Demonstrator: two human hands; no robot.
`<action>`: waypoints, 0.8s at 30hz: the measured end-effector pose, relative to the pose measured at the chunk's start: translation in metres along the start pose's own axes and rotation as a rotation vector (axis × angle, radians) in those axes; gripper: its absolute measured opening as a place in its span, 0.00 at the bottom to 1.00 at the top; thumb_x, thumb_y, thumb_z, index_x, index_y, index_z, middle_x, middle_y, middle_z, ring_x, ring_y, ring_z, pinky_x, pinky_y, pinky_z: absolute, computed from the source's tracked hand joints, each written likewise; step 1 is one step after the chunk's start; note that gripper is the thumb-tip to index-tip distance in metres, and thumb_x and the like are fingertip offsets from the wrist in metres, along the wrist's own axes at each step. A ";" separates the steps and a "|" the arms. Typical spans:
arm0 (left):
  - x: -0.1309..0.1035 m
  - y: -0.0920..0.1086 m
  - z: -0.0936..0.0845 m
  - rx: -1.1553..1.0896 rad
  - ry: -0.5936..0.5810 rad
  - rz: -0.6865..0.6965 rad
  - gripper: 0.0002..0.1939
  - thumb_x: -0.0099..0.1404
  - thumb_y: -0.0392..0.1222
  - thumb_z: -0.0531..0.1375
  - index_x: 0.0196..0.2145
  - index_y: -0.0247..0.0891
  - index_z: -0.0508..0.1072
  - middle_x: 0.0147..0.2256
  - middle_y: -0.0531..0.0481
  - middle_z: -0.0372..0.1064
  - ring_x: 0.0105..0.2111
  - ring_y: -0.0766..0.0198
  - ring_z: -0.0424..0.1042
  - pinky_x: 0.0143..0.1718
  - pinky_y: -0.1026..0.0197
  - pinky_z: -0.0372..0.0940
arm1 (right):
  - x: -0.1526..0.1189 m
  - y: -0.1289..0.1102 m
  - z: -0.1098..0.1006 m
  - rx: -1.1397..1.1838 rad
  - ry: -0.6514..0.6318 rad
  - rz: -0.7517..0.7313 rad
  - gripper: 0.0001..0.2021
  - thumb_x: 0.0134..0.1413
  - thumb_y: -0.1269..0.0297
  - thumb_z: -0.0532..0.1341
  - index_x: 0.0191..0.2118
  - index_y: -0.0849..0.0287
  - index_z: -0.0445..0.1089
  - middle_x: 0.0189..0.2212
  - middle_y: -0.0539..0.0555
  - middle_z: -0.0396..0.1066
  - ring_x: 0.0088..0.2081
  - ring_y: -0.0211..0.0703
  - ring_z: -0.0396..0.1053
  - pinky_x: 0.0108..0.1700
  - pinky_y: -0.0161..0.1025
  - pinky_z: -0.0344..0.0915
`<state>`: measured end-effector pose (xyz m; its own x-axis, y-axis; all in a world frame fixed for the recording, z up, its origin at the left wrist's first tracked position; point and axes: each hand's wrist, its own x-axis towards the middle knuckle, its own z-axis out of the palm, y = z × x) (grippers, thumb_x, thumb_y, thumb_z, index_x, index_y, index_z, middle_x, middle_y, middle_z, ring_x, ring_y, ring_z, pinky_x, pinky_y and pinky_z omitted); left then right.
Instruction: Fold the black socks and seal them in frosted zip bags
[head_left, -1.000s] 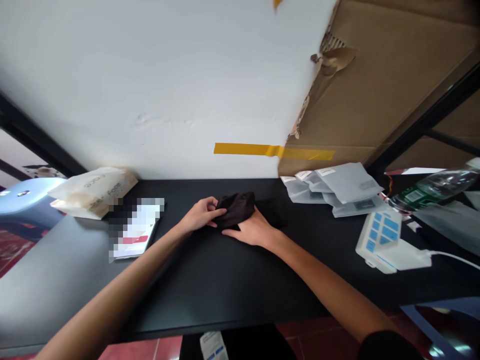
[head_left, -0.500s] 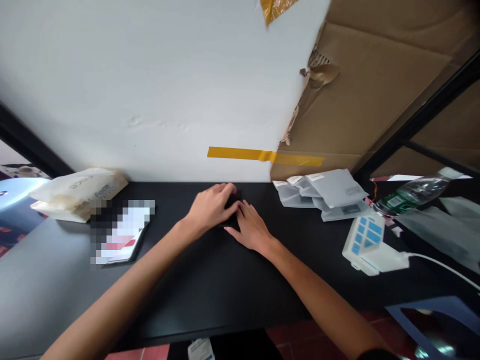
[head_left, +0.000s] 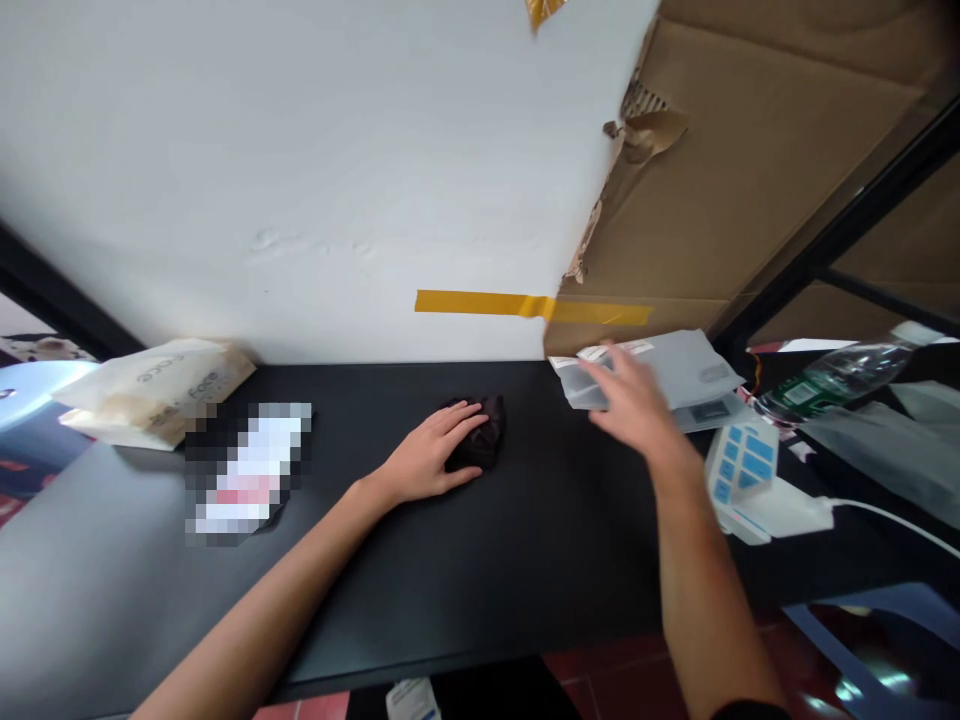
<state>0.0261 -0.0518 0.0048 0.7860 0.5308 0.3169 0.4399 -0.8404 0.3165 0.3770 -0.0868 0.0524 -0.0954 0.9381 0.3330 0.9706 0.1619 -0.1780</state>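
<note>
A small black bundle of crumpled, shiny fabric (head_left: 491, 436) lies on the black table. My left hand (head_left: 431, 455) rests on its left side, fingers over the top and thumb along the near side, holding it against the table. What the palm covers is hidden. To the right, my right hand (head_left: 631, 400) hovers over the frosted plastic bags (head_left: 690, 362). It is slightly blurred, its fingers are apart and nothing shows in them. Whether the fingertips touch a bag I cannot tell.
A phone-like, pixelated object (head_left: 251, 470) and a paper package (head_left: 161, 390) lie on the left. On the right are a white device with blue keys (head_left: 742, 475), its cable, and a green-labelled bottle (head_left: 832, 378). A white panel and cardboard (head_left: 750, 170) stand behind.
My right hand has left the black bundle and moved right, over the plastic bags. My left hand stays on the bundle, its fingers now flatter, and more of the fabric shows.
</note>
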 end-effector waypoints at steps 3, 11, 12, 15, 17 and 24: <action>-0.001 0.001 0.001 0.009 0.022 -0.067 0.38 0.66 0.43 0.61 0.70 0.39 0.54 0.67 0.36 0.58 0.68 0.48 0.57 0.67 0.45 0.58 | -0.016 0.056 -0.007 -0.174 0.186 0.335 0.37 0.47 0.74 0.66 0.66 0.56 0.64 0.69 0.71 0.54 0.69 0.76 0.50 0.62 0.73 0.52; -0.003 -0.005 -0.004 -0.034 0.162 -0.318 0.24 0.65 0.38 0.56 0.59 0.39 0.69 0.56 0.41 0.72 0.54 0.50 0.74 0.56 0.51 0.68 | -0.006 0.040 -0.007 -0.060 0.376 0.307 0.22 0.60 0.74 0.51 0.52 0.59 0.77 0.44 0.63 0.79 0.47 0.57 0.76 0.51 0.51 0.69; -0.004 -0.009 -0.007 -0.069 0.229 -0.394 0.20 0.66 0.39 0.55 0.54 0.37 0.72 0.50 0.43 0.76 0.47 0.52 0.76 0.51 0.54 0.70 | -0.001 0.022 -0.004 -0.045 0.362 0.193 0.23 0.60 0.75 0.51 0.53 0.60 0.77 0.48 0.62 0.79 0.49 0.56 0.75 0.54 0.50 0.67; -0.005 -0.024 -0.017 -0.204 0.501 -0.686 0.14 0.68 0.45 0.53 0.40 0.35 0.75 0.32 0.49 0.75 0.32 0.59 0.74 0.37 0.61 0.69 | 0.005 -0.046 0.014 0.054 0.167 -0.149 0.23 0.60 0.80 0.51 0.53 0.59 0.77 0.51 0.59 0.78 0.54 0.52 0.74 0.60 0.50 0.63; -0.006 -0.032 -0.023 -0.299 0.688 -0.813 0.17 0.68 0.49 0.51 0.40 0.34 0.74 0.31 0.49 0.73 0.33 0.59 0.73 0.34 0.63 0.68 | -0.001 -0.094 0.031 0.178 -0.014 -0.329 0.24 0.61 0.81 0.51 0.54 0.55 0.76 0.51 0.56 0.78 0.53 0.49 0.74 0.60 0.49 0.63; -0.008 -0.009 -0.026 -0.280 0.967 -0.686 0.20 0.72 0.50 0.51 0.53 0.37 0.70 0.45 0.44 0.75 0.49 0.52 0.74 0.48 0.55 0.72 | -0.019 -0.155 0.051 0.796 -0.398 -0.407 0.42 0.52 0.51 0.71 0.69 0.53 0.58 0.66 0.60 0.63 0.67 0.54 0.60 0.68 0.53 0.56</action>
<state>0.0044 -0.0457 0.0223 -0.2731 0.8186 0.5052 0.4339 -0.3639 0.8242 0.2173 -0.1143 0.0258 -0.5993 0.7759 0.1969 0.4280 0.5185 -0.7403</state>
